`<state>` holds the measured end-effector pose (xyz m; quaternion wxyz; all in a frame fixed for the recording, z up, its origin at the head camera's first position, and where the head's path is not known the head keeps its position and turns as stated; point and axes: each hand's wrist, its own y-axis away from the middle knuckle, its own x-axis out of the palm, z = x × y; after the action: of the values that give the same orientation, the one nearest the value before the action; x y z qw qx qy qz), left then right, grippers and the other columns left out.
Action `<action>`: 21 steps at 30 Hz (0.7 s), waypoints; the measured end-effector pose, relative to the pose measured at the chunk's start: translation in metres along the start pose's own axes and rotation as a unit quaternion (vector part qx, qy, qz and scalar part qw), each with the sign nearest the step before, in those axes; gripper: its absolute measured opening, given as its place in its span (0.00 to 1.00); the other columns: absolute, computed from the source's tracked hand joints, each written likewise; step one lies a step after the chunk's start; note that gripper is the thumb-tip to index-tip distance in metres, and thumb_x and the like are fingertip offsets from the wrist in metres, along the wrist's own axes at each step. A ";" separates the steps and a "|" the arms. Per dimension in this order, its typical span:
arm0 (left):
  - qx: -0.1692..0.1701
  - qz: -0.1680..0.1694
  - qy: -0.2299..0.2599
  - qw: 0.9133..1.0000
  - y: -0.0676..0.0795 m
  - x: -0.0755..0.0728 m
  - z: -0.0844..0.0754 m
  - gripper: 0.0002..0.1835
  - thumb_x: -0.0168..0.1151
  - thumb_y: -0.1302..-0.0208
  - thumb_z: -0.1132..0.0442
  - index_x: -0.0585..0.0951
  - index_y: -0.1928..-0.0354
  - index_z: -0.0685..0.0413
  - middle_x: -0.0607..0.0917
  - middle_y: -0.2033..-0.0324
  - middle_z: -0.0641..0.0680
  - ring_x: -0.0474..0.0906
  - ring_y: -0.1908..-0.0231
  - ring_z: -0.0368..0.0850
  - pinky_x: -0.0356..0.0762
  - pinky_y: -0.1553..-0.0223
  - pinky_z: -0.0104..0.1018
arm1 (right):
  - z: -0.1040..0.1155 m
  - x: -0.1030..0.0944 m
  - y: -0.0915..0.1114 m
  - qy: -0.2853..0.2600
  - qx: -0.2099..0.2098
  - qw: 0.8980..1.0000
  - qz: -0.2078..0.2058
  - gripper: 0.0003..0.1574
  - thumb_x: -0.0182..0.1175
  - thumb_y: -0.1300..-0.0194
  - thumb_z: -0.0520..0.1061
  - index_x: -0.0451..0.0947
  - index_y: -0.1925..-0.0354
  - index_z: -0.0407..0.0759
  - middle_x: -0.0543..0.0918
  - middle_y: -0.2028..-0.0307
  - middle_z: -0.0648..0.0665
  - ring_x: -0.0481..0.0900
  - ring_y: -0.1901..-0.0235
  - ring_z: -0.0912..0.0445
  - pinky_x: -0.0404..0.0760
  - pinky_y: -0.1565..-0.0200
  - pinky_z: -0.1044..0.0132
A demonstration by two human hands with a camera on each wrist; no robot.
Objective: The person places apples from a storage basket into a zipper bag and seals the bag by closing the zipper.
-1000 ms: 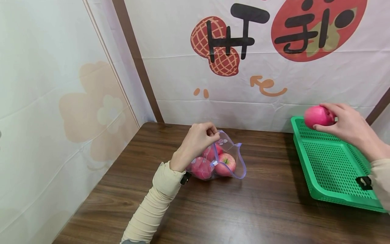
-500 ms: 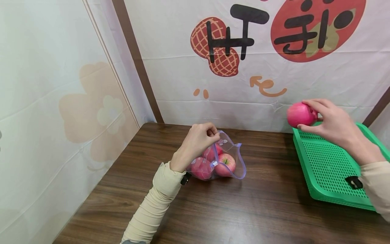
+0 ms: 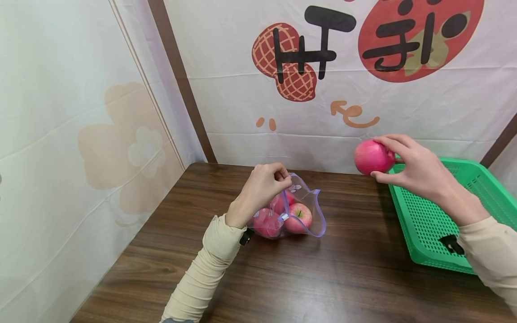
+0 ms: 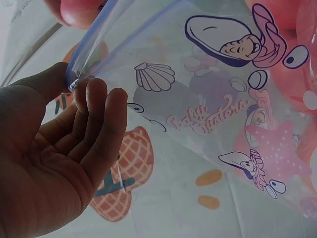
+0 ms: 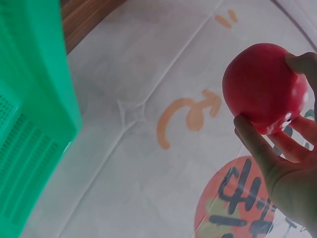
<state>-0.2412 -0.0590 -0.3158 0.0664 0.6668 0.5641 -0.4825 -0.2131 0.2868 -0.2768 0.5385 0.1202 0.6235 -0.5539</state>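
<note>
My left hand (image 3: 264, 181) pinches the purple upper edge of a clear zip bag (image 3: 322, 224) printed with cartoon shells, its mouth held partly apart. Inside the bag lie a red-yellow apple (image 3: 299, 217) with its stem up and a few pinkish-red round fruits (image 3: 266, 223), partly hidden by the film and hand. My right hand (image 3: 418, 172) grips a glossy pink pomegranate (image 3: 370, 157) between thumb and fingers, in the air to the right of the bag. In the right wrist view the pomegranate (image 5: 262, 87) fills the curve of the fingers.
A green plastic basket (image 3: 418, 256) with a perforated floor stands on the right, under my right forearm. Both it and the bag rest on a dark wood table (image 3: 343, 282). A printed cloth wall (image 3: 234, 98) rises behind the table, another cloth (image 3: 60, 179) on the left.
My right hand has carried the pomegranate leftward, from above the basket to beyond its left edge. My left hand and the bag have stayed in place.
</note>
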 end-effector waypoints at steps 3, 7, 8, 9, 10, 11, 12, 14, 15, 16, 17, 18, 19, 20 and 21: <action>0.000 0.000 0.000 1.000 0.000 0.000 0.000 0.04 0.62 0.45 0.65 0.82 0.74 0.50 0.79 0.82 0.44 0.70 0.80 0.34 0.68 0.76 0.26 | 0.007 0.003 -0.001 -0.004 -0.009 1.000 -0.001 0.53 0.80 0.58 0.43 0.71 0.34 0.41 0.73 0.40 0.36 0.74 0.49 0.42 0.82 0.60 0.37; 0.001 0.001 0.002 1.000 0.000 0.000 0.000 0.03 0.62 0.45 0.65 0.82 0.74 0.50 0.79 0.82 0.45 0.70 0.80 0.34 0.68 0.76 0.26 | 0.016 0.007 -0.004 -0.010 -0.020 1.000 0.001 0.51 0.80 0.57 0.43 0.71 0.34 0.42 0.73 0.40 0.37 0.75 0.48 0.42 0.83 0.59 0.38; 0.001 0.001 0.002 1.000 0.001 0.000 0.000 0.03 0.62 0.45 0.65 0.82 0.74 0.50 0.79 0.81 0.45 0.70 0.80 0.34 0.68 0.76 0.26 | 0.019 0.008 -0.004 -0.010 -0.022 1.000 0.001 0.51 0.80 0.57 0.43 0.71 0.34 0.43 0.74 0.40 0.38 0.75 0.47 0.42 0.83 0.59 0.38; 0.000 0.001 0.001 1.000 0.001 0.000 0.000 0.03 0.62 0.45 0.65 0.82 0.74 0.50 0.79 0.81 0.45 0.70 0.80 0.34 0.68 0.76 0.26 | 0.021 0.009 -0.005 -0.012 -0.025 1.000 0.003 0.51 0.80 0.57 0.43 0.71 0.34 0.43 0.74 0.40 0.38 0.75 0.47 0.42 0.83 0.59 0.39; 0.000 0.001 0.001 1.000 0.001 0.000 0.000 0.03 0.62 0.45 0.65 0.82 0.74 0.50 0.79 0.81 0.45 0.70 0.80 0.34 0.68 0.76 0.26 | 0.023 0.010 -0.006 -0.012 -0.029 0.999 0.003 0.51 0.80 0.57 0.43 0.71 0.34 0.42 0.74 0.40 0.38 0.75 0.46 0.42 0.83 0.59 0.39; 0.000 0.001 0.000 1.000 0.001 0.000 0.000 0.03 0.62 0.45 0.65 0.82 0.74 0.50 0.79 0.81 0.45 0.70 0.80 0.34 0.68 0.76 0.26 | 0.025 0.012 -0.006 -0.013 -0.033 0.999 0.004 0.52 0.80 0.58 0.42 0.71 0.34 0.42 0.74 0.40 0.38 0.75 0.46 0.42 0.83 0.59 0.40; 0.001 0.000 0.000 1.000 0.001 0.000 0.001 0.03 0.62 0.45 0.64 0.82 0.74 0.50 0.79 0.81 0.45 0.70 0.80 0.34 0.68 0.76 0.26 | 0.027 0.013 -0.007 -0.014 -0.037 0.999 0.004 0.52 0.81 0.58 0.42 0.72 0.35 0.42 0.74 0.40 0.38 0.75 0.46 0.43 0.84 0.59 0.40; 0.001 -0.001 -0.001 1.000 0.001 0.000 0.001 0.03 0.62 0.45 0.64 0.82 0.74 0.50 0.79 0.81 0.44 0.70 0.80 0.34 0.68 0.75 0.27 | 0.032 0.015 -0.008 -0.017 -0.043 0.999 0.005 0.52 0.81 0.59 0.43 0.72 0.35 0.42 0.74 0.40 0.38 0.75 0.46 0.43 0.84 0.59 0.41; 0.001 -0.001 -0.001 1.000 0.001 0.000 0.001 0.03 0.62 0.45 0.64 0.82 0.74 0.50 0.79 0.81 0.44 0.70 0.80 0.34 0.68 0.75 0.27 | 0.034 0.017 -0.008 -0.018 -0.047 0.999 0.005 0.52 0.81 0.59 0.43 0.72 0.35 0.42 0.74 0.40 0.38 0.75 0.46 0.43 0.84 0.59 0.42; 0.001 -0.001 -0.002 1.000 0.001 0.000 0.001 0.03 0.62 0.45 0.64 0.82 0.74 0.50 0.79 0.81 0.44 0.70 0.80 0.34 0.68 0.75 0.27 | 0.036 0.018 -0.009 -0.021 -0.052 0.998 0.005 0.51 0.81 0.59 0.43 0.72 0.35 0.42 0.74 0.40 0.39 0.75 0.46 0.44 0.84 0.59 0.42; 0.002 -0.001 -0.002 1.000 0.001 0.000 0.001 0.03 0.62 0.44 0.64 0.82 0.74 0.50 0.79 0.81 0.44 0.70 0.80 0.34 0.68 0.75 0.27 | 0.038 0.019 -0.009 -0.024 -0.056 0.998 0.006 0.51 0.81 0.59 0.43 0.72 0.35 0.42 0.74 0.41 0.39 0.76 0.47 0.45 0.85 0.59 0.43; 0.002 -0.001 -0.002 1.000 0.001 0.000 0.001 0.03 0.62 0.44 0.64 0.82 0.74 0.50 0.79 0.81 0.44 0.70 0.80 0.34 0.68 0.75 0.27 | 0.040 0.021 -0.009 -0.026 -0.060 0.998 0.005 0.51 0.81 0.59 0.43 0.73 0.36 0.43 0.74 0.41 0.40 0.76 0.47 0.45 0.85 0.59 0.44; 0.003 -0.001 -0.002 1.000 0.001 0.000 0.001 0.04 0.62 0.44 0.64 0.82 0.74 0.50 0.79 0.81 0.44 0.70 0.80 0.34 0.68 0.75 0.27 | 0.041 0.022 -0.009 -0.028 -0.064 0.998 0.004 0.51 0.81 0.59 0.43 0.73 0.36 0.43 0.75 0.41 0.40 0.76 0.47 0.46 0.85 0.59 0.44; 0.004 -0.001 -0.002 1.000 0.001 0.000 0.001 0.04 0.62 0.44 0.64 0.82 0.74 0.50 0.79 0.81 0.44 0.70 0.80 0.34 0.68 0.75 0.26 | 0.043 0.023 -0.009 -0.031 -0.069 0.997 0.003 0.51 0.81 0.59 0.44 0.73 0.36 0.43 0.75 0.41 0.41 0.76 0.48 0.46 0.85 0.59 0.45; 0.005 -0.001 -0.002 1.000 0.001 0.000 0.001 0.04 0.62 0.44 0.64 0.82 0.74 0.50 0.79 0.82 0.44 0.70 0.80 0.34 0.68 0.75 0.26 | 0.045 0.024 -0.009 -0.033 -0.074 0.997 0.002 0.51 0.81 0.59 0.44 0.73 0.36 0.44 0.75 0.41 0.41 0.77 0.48 0.47 0.85 0.59 0.46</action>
<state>-0.2416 -0.0600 -0.3169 0.0633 0.6655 0.5627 -0.4863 -0.2057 0.2359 -0.2825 0.5671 0.0627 0.6441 -0.5094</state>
